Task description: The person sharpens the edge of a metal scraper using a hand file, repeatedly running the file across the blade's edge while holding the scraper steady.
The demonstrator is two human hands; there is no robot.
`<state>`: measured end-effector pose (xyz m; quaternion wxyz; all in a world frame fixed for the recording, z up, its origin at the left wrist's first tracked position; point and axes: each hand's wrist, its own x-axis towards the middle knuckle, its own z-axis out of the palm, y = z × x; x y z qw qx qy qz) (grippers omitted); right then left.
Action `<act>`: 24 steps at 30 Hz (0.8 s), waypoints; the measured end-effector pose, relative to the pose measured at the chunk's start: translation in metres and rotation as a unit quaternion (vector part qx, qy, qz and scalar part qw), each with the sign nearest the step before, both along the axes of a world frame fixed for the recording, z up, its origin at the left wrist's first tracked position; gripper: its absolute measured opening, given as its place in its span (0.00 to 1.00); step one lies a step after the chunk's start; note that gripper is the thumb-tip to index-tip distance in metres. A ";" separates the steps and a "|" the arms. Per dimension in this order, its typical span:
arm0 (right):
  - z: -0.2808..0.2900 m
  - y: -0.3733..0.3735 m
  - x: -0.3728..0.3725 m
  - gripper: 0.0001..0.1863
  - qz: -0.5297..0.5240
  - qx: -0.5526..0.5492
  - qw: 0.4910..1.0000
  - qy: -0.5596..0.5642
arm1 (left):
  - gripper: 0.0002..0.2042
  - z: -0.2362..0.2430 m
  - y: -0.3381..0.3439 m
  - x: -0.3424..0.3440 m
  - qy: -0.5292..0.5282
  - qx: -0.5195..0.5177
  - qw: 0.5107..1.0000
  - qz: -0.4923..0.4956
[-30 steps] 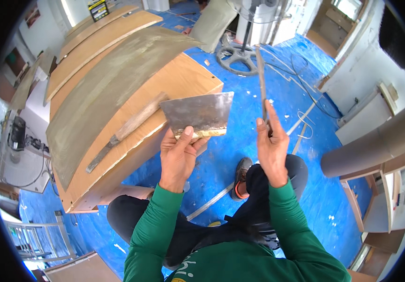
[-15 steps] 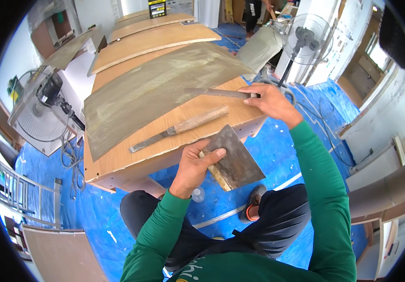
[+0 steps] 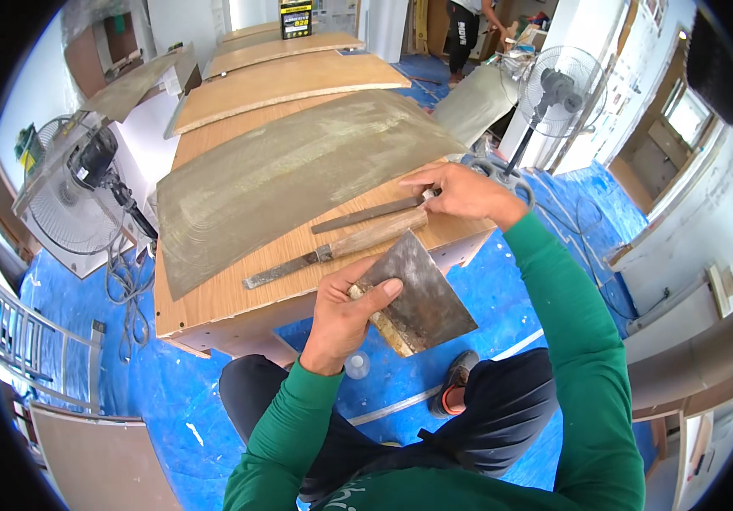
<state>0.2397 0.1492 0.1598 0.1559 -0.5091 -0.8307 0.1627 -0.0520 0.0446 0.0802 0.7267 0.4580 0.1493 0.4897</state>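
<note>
My left hand (image 3: 339, 317) is closed round the worn yellowish edge of a scraper, thumb on its flat dark metal blade (image 3: 429, 294), in front of the bench edge. At the right of the wooden bench top (image 3: 205, 305), my right hand (image 3: 469, 194) grips the short end of a flat metal file (image 3: 365, 216). The file lies low over the wood and points left. Just nearer to me, and almost parallel, is a chisel with a worn wooden handle (image 3: 381, 233). Behind both tools lies a grey-brown laminate sheet (image 3: 298, 157) with pale smears.
Wooden boards (image 3: 290, 85) line the far side, with a black-and-yellow tin (image 3: 296, 20) on them. Fans stand at left (image 3: 73, 183) and right (image 3: 561, 89). Cables (image 3: 126, 294) trail over the blue floor sheeting (image 3: 179, 409). Another person (image 3: 464, 34) stands at the back.
My right hand has brought the file left and down from over the laminate sheet to beside the chisel. The scraper stays in my left hand. The view has shifted slightly.
</note>
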 end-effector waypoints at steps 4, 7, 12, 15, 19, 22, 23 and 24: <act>0.023 -0.064 -0.028 0.20 -0.089 0.136 0.977 0.138 | 0.22 -0.003 -0.002 -0.003 -0.021 -0.007 1.000 0.021; 0.026 -0.138 -0.043 0.23 -0.122 0.288 0.937 0.158 | 0.25 -0.004 -0.004 -0.005 0.014 0.037 0.998 0.054; -0.004 -0.227 -0.080 0.52 -0.103 0.234 0.963 0.087 | 0.32 0.040 -0.039 0.016 0.221 0.262 0.937 0.061; -0.051 -0.228 -0.076 0.54 -0.160 0.203 0.954 0.151 | 0.36 0.042 -0.060 0.039 0.087 0.203 0.975 -0.011; -0.084 -0.246 -0.050 0.29 -0.235 -0.112 0.750 0.608 | 0.31 0.021 -0.035 0.041 0.139 0.133 0.979 0.063; -0.107 -0.249 -0.035 0.19 -0.175 -0.151 0.651 0.723 | 0.22 0.004 -0.022 0.040 0.224 0.086 0.966 0.095; -0.112 -0.252 -0.033 0.19 -0.183 -0.171 0.652 0.716 | 0.21 0.003 -0.024 0.043 0.207 0.032 0.977 0.045; -0.113 -0.254 -0.031 0.19 -0.186 -0.194 0.656 0.705 | 0.20 0.003 -0.026 0.044 0.185 -0.024 0.982 0.002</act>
